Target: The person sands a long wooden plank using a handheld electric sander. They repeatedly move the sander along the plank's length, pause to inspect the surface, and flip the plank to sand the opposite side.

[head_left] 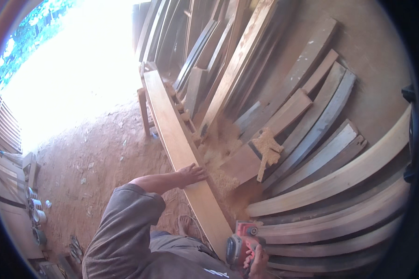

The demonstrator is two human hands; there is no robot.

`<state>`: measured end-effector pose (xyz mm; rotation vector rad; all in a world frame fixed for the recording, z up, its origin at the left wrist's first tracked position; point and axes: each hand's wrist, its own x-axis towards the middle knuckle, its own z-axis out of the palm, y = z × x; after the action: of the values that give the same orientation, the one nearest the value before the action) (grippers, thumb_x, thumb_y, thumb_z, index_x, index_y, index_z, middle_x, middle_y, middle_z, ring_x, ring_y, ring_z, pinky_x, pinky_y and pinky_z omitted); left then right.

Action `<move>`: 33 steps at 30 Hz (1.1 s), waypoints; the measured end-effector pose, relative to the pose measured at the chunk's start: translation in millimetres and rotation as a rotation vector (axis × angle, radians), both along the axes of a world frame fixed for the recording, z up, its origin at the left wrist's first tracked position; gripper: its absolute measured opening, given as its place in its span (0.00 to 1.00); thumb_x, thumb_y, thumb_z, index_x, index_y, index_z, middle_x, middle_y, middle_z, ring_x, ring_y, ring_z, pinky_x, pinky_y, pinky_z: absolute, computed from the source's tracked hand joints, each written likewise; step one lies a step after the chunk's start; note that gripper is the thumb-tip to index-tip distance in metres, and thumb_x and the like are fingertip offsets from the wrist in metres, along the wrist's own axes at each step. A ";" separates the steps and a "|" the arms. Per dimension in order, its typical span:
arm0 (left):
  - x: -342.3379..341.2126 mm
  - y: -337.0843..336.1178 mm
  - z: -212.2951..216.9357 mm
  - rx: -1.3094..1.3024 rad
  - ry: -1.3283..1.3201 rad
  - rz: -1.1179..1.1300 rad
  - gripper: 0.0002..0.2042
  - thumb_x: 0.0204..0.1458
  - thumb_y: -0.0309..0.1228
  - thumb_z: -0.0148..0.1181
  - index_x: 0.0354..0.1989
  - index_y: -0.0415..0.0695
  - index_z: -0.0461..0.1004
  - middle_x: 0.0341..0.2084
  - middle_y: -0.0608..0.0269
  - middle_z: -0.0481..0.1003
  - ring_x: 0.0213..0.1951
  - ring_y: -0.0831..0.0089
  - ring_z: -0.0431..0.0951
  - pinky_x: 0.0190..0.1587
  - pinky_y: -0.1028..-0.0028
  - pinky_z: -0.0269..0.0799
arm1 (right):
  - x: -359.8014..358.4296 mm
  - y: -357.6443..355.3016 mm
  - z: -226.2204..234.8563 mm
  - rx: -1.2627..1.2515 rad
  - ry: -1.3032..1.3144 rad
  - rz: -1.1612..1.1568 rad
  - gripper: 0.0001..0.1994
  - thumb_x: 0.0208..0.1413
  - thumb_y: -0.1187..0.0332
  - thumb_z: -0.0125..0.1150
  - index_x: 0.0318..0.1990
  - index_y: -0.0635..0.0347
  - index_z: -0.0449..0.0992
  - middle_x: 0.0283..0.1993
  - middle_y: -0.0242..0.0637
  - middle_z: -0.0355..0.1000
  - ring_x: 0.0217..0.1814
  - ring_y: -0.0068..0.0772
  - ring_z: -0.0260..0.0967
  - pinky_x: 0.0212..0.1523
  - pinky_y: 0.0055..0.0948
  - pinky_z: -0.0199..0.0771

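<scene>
A long, smooth, pale wooden plank (174,135) runs from the far end of the bench down to my body. Lying across the plank's upper face is my left hand (192,176), its fingers stretched out flat. At the plank's near right end, my right hand (258,261) is wrapped round the rear handle of a red and black electric planer (239,244). The planer sits at the plank's edge; its underside is hidden, so I cannot tell whether it touches the wood.
Many boards lean against the wall on the right, including a long pale board (239,65). Wood shavings (223,183) are heaped beside the plank, and a shaving-covered piece (267,149) stands among the boards. Tins (38,216) line the left side of the dirt floor (97,158).
</scene>
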<state>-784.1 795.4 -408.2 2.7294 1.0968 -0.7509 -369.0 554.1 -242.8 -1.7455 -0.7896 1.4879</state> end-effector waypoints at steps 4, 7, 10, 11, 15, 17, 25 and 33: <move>0.4 -22.3 9.8 0.060 -0.002 0.000 0.68 0.32 0.45 0.87 0.83 0.50 0.43 0.79 0.53 0.53 0.81 0.54 0.51 0.74 0.46 0.60 | 7.3 -16.9 -8.1 0.001 -0.043 -0.130 0.26 0.73 0.44 0.54 0.39 0.63 0.74 0.20 0.29 0.65 0.12 0.23 0.61 0.12 0.27 0.61; -6.2 -61.7 13.2 0.059 -0.082 0.002 0.66 0.33 0.43 0.86 0.82 0.48 0.46 0.78 0.52 0.55 0.80 0.55 0.53 0.73 0.45 0.60 | 5.3 -24.3 -7.8 0.021 -0.063 -0.186 0.25 0.73 0.44 0.54 0.39 0.62 0.73 0.21 0.29 0.65 0.12 0.23 0.61 0.12 0.27 0.61; -26.7 -107.1 12.2 0.071 -0.148 0.052 0.64 0.33 0.40 0.86 0.81 0.47 0.49 0.78 0.51 0.56 0.79 0.56 0.54 0.72 0.45 0.60 | -6.2 -33.8 -4.0 0.146 -0.075 -0.175 0.25 0.73 0.45 0.54 0.40 0.62 0.73 0.21 0.28 0.65 0.12 0.22 0.61 0.12 0.27 0.61; -36.2 -124.6 11.1 0.064 -0.150 0.080 0.64 0.32 0.40 0.86 0.81 0.46 0.49 0.78 0.50 0.56 0.79 0.56 0.54 0.72 0.45 0.60 | -11.4 -38.5 -2.7 0.205 -0.081 -0.158 0.24 0.73 0.45 0.54 0.40 0.61 0.73 0.21 0.28 0.65 0.12 0.21 0.60 0.12 0.27 0.61; -89.9 -200.9 12.7 0.003 -0.170 0.226 0.64 0.30 0.37 0.86 0.80 0.47 0.51 0.77 0.49 0.57 0.79 0.54 0.54 0.71 0.44 0.59 | -39.8 -69.8 1.4 0.260 -0.050 -0.163 0.23 0.74 0.46 0.55 0.44 0.62 0.73 0.27 0.30 0.68 0.15 0.18 0.61 0.13 0.24 0.62; -120.6 -253.8 13.4 -0.029 -0.197 0.328 0.63 0.30 0.35 0.84 0.80 0.47 0.51 0.75 0.50 0.58 0.79 0.53 0.55 0.71 0.43 0.58 | -56.9 -92.0 5.8 0.266 -0.022 -0.138 0.23 0.74 0.47 0.55 0.45 0.62 0.73 0.31 0.32 0.70 0.17 0.18 0.63 0.14 0.24 0.63; -229.3 -495.5 -12.4 -0.034 -0.215 0.854 0.61 0.28 0.32 0.83 0.76 0.47 0.51 0.69 0.49 0.58 0.76 0.47 0.54 0.72 0.40 0.54 | -125.3 -145.7 26.7 0.263 0.048 -0.006 0.21 0.73 0.52 0.61 0.38 0.65 0.76 0.26 0.27 0.69 0.17 0.13 0.62 0.15 0.21 0.62; -269.5 -717.5 -1.9 -0.186 -0.087 1.323 0.68 0.25 0.49 0.89 0.76 0.38 0.48 0.70 0.40 0.57 0.75 0.41 0.53 0.75 0.43 0.51 | -159.8 -146.1 34.1 0.192 0.140 0.216 0.19 0.71 0.55 0.64 0.36 0.64 0.80 0.25 0.26 0.71 0.17 0.13 0.65 0.15 0.21 0.62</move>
<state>-1053.6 77.9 -410.0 1.3058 2.1666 -0.4177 -528.8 408.0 -208.8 -1.4347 -1.0371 1.5975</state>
